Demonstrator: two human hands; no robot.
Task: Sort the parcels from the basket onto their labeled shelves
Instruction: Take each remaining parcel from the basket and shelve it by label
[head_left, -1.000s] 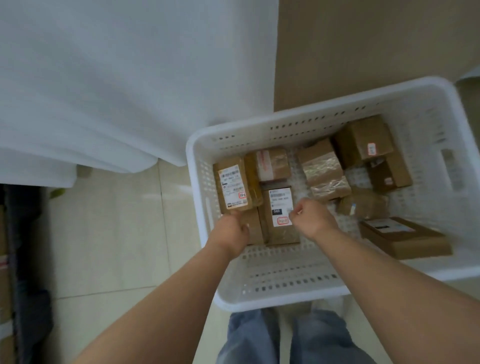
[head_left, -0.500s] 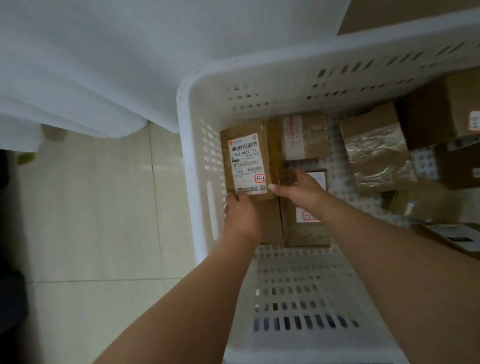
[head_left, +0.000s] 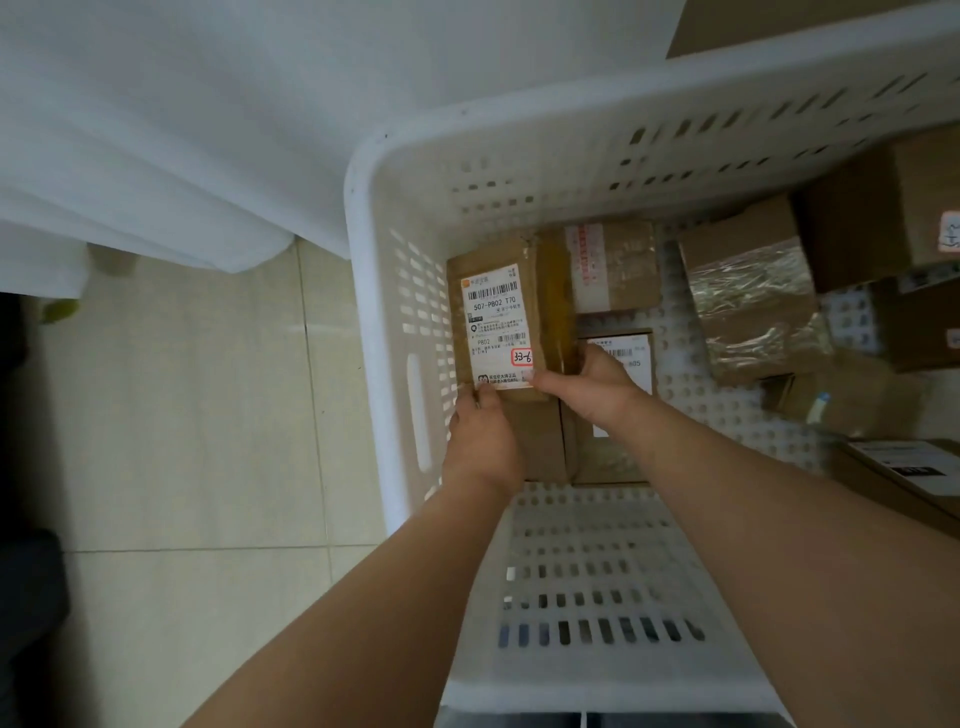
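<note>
From the head camera I see both of my hands on one parcel in the near-left corner of the white basket. My left hand pinches its near edge, thumb on the white label. My right hand curls round its near-right corner, so each grip is closed on that box, which sits tilted above another brown box under my left wrist. A labelled box lies beneath my right hand. Beyond my right grip lies a taped box; further right, more boxes. Left of my left grip is tiled floor.
</note>
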